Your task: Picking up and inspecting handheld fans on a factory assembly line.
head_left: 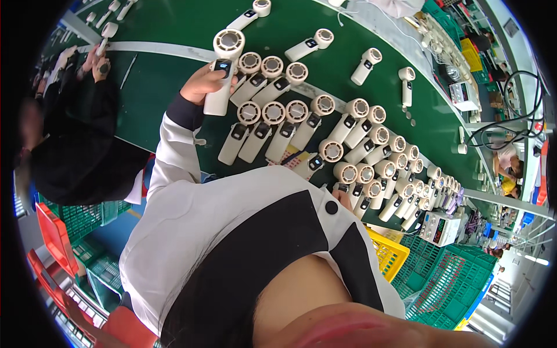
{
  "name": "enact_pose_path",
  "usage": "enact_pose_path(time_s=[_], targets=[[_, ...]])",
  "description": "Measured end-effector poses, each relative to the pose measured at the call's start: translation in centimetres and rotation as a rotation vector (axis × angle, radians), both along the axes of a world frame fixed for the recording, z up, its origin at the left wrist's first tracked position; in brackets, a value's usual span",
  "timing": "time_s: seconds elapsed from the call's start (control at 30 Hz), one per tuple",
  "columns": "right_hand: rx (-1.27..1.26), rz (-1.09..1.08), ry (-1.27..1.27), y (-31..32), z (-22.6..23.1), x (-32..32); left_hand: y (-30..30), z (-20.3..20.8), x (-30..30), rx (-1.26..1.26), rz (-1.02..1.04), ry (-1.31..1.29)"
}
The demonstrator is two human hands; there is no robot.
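My left hand point(200, 86) grips a white handheld fan point(217, 103) by its handle, upright, with the thumb beside its small lit display. Its round grille points up, away from me. Rows of similar fans lie on the green table to its right, one of them a nearby fan point(249, 113) with a dark display. My right hand point(343, 199) shows only in part at the table's near edge, mostly hidden by my clothing. It is close to the handle end of a fan point(345, 173); whether it touches that fan cannot be made out.
More fans spread across the green table point(156, 81), including a lone fan point(366, 65) at the far side. A boxy instrument point(439, 228) stands at right, near a yellow crate point(387, 253) and green crates point(449, 278). Another person in dark clothing point(87, 151) works at left.
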State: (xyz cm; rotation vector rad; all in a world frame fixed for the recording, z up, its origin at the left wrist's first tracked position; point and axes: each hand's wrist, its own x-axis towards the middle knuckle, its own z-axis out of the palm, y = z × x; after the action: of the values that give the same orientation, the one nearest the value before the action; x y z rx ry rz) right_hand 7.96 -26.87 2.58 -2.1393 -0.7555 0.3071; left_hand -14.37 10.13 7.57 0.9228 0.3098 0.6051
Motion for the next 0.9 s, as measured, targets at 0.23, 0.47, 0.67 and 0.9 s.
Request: enact_pose_path(time_s=[0.23, 0.47, 0.67, 0.9], targets=[[0.059, -0.062, -0.229, 1.3, 1.6, -1.2, 0.0, -0.6, -4.9, 0.204, -0.034, 0.161], [0.149, -0.035, -0.139, 1.4, 1.5, -1.2, 0.2, -0.6, -6.4, 0.146, -0.007, 0.151], [0.283, -0.022, -0.023, 1.5, 1.5, -1.4, 0.9, -1.4, -7.4, 0.163, -0.001, 0.199], [0.125, -0.024, -0.127, 1.5, 1.3, -1.4, 2.6, -4.4, -8.7, 0.104, 0.335, 0.303]])
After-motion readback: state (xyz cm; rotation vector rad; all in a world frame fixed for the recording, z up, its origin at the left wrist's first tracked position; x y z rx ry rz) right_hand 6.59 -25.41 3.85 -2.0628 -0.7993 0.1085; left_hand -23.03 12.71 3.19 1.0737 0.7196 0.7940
